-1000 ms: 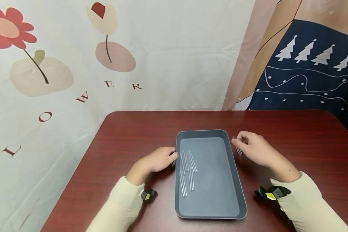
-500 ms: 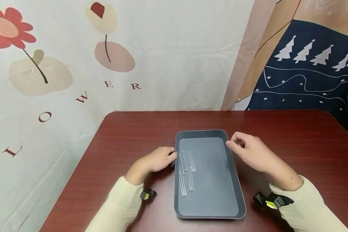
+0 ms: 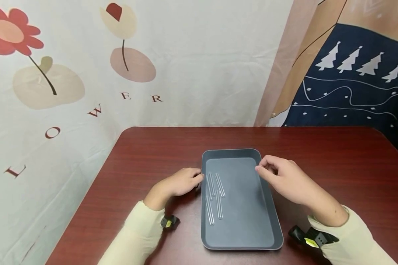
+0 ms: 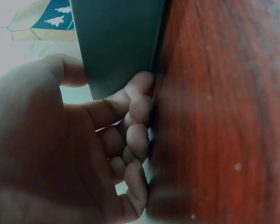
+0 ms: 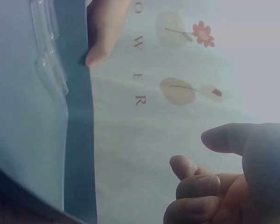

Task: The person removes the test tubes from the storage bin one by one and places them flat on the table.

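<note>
A grey rectangular tray (image 3: 248, 206) stands on the table, with several clear glass tubes (image 3: 219, 206) lying along its left side. My left hand (image 3: 182, 182) rests at the tray's left wall. In the left wrist view its fingertips (image 4: 141, 109) lie low beside the wall, near the tabletop, with the thumb at the rim. My right hand (image 3: 282, 176) hovers by the tray's right rim, thumb and index bent toward each other. The right wrist view shows a gap between thumb and curled fingers; I cannot tell whether a thin clear tube is there.
The dark red wooden table (image 3: 152, 154) carries the tray near its middle. Behind it hangs a pale curtain (image 3: 202, 73) with printed flowers and letters, and at the right a dark blue cloth (image 3: 355, 88) with white trees.
My right hand has left the glass tube's spot right of the tray and moved left to the rim; that tube no longer shows. My left hand and the tubes in the tray stay put.
</note>
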Tool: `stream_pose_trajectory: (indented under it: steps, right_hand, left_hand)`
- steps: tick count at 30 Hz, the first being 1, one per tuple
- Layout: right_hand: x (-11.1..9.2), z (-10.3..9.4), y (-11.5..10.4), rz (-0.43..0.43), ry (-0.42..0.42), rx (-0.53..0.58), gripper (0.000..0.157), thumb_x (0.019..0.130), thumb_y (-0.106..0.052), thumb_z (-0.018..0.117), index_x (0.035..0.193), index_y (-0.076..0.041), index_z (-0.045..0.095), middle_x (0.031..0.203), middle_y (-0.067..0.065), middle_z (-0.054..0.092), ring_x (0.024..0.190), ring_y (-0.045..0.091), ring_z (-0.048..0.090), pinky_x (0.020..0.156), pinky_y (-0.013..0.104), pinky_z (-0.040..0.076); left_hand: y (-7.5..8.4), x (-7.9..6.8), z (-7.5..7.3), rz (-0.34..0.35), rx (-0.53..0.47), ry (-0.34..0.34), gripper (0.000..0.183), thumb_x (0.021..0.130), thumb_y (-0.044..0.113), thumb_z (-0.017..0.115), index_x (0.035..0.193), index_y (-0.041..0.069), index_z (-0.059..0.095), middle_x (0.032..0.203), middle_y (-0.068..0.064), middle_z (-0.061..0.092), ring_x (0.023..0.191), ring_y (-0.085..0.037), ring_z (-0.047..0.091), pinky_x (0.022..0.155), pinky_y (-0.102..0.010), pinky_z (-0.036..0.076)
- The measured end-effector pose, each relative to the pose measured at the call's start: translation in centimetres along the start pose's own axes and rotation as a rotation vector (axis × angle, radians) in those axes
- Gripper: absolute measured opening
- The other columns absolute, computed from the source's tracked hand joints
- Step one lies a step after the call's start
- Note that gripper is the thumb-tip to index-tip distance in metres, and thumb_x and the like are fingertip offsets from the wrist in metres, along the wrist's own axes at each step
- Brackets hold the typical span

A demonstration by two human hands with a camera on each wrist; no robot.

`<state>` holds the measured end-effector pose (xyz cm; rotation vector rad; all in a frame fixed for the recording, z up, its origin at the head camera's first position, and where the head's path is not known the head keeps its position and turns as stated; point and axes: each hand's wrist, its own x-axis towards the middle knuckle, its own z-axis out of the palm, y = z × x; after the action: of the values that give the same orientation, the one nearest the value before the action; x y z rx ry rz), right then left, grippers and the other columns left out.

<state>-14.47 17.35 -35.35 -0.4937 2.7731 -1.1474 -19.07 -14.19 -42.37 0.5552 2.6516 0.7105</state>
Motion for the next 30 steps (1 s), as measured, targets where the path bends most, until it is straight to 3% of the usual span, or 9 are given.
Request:
stream_pose_trajectory:
  steps: [9,21,30]
  right_hand:
    - [-0.5,1.0,-1.8,-0.064,-0.010,-0.024,0.013,0.098,-0.036,0.062,0.093,-0.024,0.065,0.062,-0.007,0.046,0.055,0.007,0.043,0.053,0.026,0.038]
    - [0.6,3.8,-4.1,-0.137,-0.051,-0.052,0.009,0.096,-0.032,0.065,0.089,-0.026,0.066,0.061,-0.010,0.046,0.051,0.004,0.041,0.050,0.024,0.037]
    - [1.3,4.8,-5.0,-0.159,-0.076,-0.065,0.008,0.095,-0.031,0.065,0.088,-0.027,0.066,0.058,-0.011,0.044,0.049,0.004,0.040,0.049,0.023,0.035]
  left_hand:
    - [0.0,0.3,0.1,0.018,-0.016,-0.004,0.031,0.103,0.027,0.041,0.079,0.016,0.057,0.072,0.001,0.056,0.076,-0.015,0.055,0.079,-0.033,0.044]
    - [-0.3,0.1,0.0,0.005,-0.010,-0.002,0.030,0.101,0.026,0.042,0.077,0.016,0.057,0.071,0.002,0.056,0.079,-0.015,0.056,0.081,-0.033,0.045]
    - [-0.1,0.0,-0.2,-0.013,-0.032,-0.009,0.030,0.102,0.028,0.042,0.080,0.017,0.059,0.072,0.002,0.057,0.076,-0.014,0.056,0.077,-0.032,0.045]
